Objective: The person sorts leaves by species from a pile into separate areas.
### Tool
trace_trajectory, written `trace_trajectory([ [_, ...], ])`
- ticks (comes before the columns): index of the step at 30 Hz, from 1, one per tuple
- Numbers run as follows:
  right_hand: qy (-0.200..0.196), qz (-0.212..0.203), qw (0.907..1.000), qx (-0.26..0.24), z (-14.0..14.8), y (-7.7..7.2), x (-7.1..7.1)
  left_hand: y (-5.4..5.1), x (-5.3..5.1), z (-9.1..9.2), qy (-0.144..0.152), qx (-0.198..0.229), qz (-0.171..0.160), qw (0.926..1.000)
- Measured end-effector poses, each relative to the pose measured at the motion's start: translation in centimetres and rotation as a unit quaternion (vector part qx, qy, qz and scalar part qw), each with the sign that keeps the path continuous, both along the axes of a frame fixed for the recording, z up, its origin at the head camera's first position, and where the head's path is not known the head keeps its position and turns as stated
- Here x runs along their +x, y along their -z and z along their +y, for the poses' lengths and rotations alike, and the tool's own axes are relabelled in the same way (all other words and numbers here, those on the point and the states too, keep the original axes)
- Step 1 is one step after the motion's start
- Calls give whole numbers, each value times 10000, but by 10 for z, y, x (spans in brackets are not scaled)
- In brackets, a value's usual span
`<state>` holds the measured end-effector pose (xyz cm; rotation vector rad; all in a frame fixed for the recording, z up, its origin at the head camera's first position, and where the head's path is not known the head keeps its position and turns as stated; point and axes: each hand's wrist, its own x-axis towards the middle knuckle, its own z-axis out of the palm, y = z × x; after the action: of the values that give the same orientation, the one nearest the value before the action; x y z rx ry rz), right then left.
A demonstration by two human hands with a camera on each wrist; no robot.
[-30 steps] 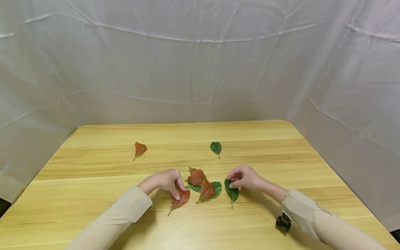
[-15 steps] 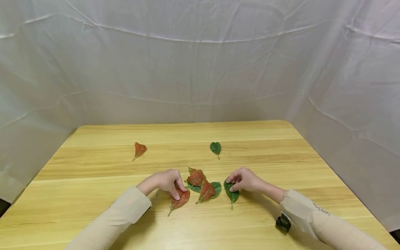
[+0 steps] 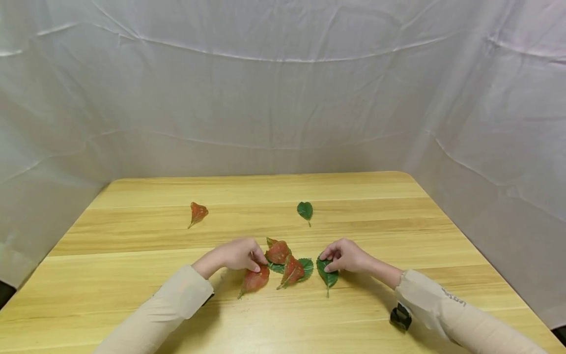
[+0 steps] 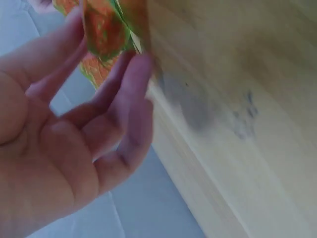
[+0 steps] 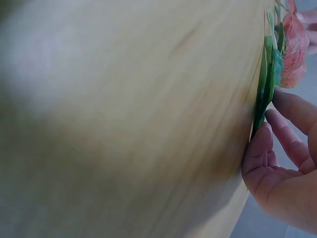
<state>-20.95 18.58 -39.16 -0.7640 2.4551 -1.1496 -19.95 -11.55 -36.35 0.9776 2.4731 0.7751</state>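
In the head view, my left hand (image 3: 239, 254) has its thumb and fingertips at the upper edge of a red leaf (image 3: 256, 280), pinching it just left of a cluster. Two red leaves, one (image 3: 277, 251) above the other (image 3: 293, 270), overlap green leaves (image 3: 306, 268) there. On the cluster's right, my right hand (image 3: 349, 255) holds a green leaf (image 3: 327, 278) by its upper part between thumb and fingers. The left wrist view shows orange-red leaf surface (image 4: 103, 32) beside the left fingers. Low against the tabletop, the green leaf (image 5: 267, 89) meets the right fingertips.
Farther back on the wooden table (image 3: 132, 295) lie a single red leaf (image 3: 198, 213) at left and a small green leaf (image 3: 304, 210) near the middle. Pale fabric (image 3: 274, 98) hangs behind and beside the table. A black device (image 3: 400, 317) sits under the right cuff.
The left thumb and fingers have shifted to the red leaf's upper edge, and that leaf has moved slightly away from the table's front. The right hand has barely moved.
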Motion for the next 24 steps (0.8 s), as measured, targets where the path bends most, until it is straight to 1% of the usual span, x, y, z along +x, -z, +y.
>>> trace_trajectory([
  [3,-7,16,10000,2,0,0,0,-1,1,3,-266,295,229,9989],
  [5,-5,24,10000,-2,0,0,0,-1,1,5,-409,415,395,9975],
  [7,-4,28,10000,-4,0,0,0,-2,1,7,-477,526,510,9962],
  [10,-1,17,10000,-6,0,0,0,-3,2,11,-515,671,564,9948],
  [14,-11,1,10000,-5,0,0,0,-3,3,16,-517,823,491,9941],
  [18,2,8,10000,-2,0,0,0,-2,3,23,-490,893,340,9942],
  [24,10,31,10000,19,-1,0,0,-2,4,30,-280,1006,66,9945],
])
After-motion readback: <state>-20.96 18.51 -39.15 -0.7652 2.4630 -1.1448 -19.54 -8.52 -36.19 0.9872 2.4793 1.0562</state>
